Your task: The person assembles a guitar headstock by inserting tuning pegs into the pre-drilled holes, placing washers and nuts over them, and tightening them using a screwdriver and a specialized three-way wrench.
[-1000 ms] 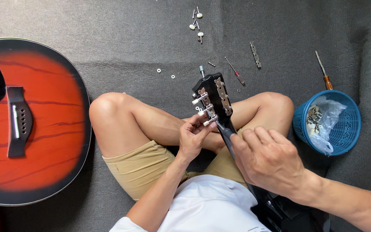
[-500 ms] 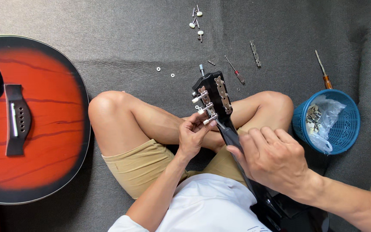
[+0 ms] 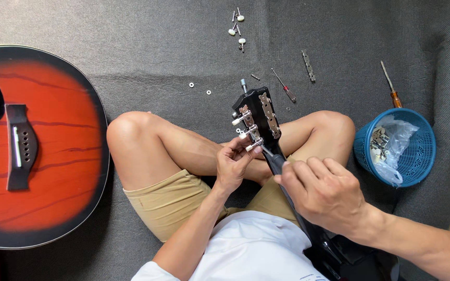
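Observation:
I sit cross-legged with a black guitar neck across my lap. Its headstock [image 3: 259,112] points away from me and carries a metal strip of tuning machines with white knobs [image 3: 247,129] on its left side. My left hand [image 3: 234,163] pinches the lowest white knob of that strip. My right hand [image 3: 323,192] wraps the neck just below the headstock, its fingertips holding what looks like a thin tool against the tuner; the tool is mostly hidden.
A red sunburst guitar body [image 3: 37,145] lies on the grey mat at left. Loose tuner pegs [image 3: 238,28], two washers [image 3: 200,88], a small red screwdriver [image 3: 285,86], a tuner plate [image 3: 308,65] and an orange-handled tool [image 3: 390,86] lie ahead. A blue basket [image 3: 399,148] with plastic-bagged parts stands at right.
My right hand has slid slightly up the neck toward the tuners. The left hand stays on the lowest knob.

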